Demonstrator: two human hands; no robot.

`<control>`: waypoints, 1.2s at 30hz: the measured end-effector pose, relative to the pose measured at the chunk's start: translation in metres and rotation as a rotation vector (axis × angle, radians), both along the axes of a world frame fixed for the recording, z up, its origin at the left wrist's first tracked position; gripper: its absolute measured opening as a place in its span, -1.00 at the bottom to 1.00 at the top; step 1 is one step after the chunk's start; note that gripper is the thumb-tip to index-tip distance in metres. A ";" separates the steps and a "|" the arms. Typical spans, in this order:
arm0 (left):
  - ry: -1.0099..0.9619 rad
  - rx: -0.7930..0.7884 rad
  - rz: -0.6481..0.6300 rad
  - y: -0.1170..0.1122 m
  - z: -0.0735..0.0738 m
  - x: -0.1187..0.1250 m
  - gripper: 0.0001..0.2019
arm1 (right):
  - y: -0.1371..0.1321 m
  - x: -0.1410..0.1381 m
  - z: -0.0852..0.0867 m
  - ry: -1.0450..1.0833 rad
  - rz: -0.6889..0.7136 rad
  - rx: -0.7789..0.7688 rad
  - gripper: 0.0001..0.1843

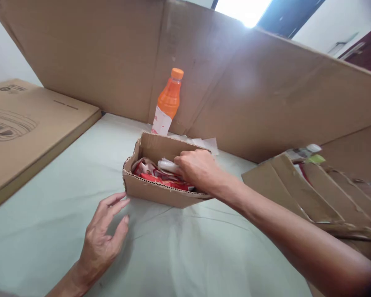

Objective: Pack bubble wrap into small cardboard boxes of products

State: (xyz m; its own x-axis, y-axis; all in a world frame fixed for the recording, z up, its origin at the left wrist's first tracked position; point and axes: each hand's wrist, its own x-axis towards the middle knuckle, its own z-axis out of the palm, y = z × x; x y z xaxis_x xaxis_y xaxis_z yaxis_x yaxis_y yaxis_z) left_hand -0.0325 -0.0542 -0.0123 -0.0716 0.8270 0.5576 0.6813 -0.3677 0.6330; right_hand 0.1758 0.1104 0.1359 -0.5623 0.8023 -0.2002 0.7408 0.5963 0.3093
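A small open cardboard box [157,196] with rough-cut edges stands in the middle of the green cloth. Red and white printed packets [156,178] lie inside it. My right hand [198,169] reaches over the box's right part, fingers closed on a white packet [168,166] whose far end is hidden under the hand. Near the box's front left corner, my left hand [106,231] has its fingers apart and holds nothing; whether a fingertip touches the cardboard I cannot tell. Just behind the box stands an orange drink bottle [168,101] with an orange cap.
A tall cardboard panel [111,62] closes off the back. At the left lies a large flat printed carton [40,123]. Folded cardboard pieces [303,185] are stacked on the right, with a clear bottle [303,152] behind them. White paper [208,144] lies behind the box.
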 end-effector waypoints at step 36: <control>-0.628 -0.587 -0.465 0.034 0.010 0.084 -0.39 | -0.219 0.174 -0.145 1.148 -0.805 0.101 -0.56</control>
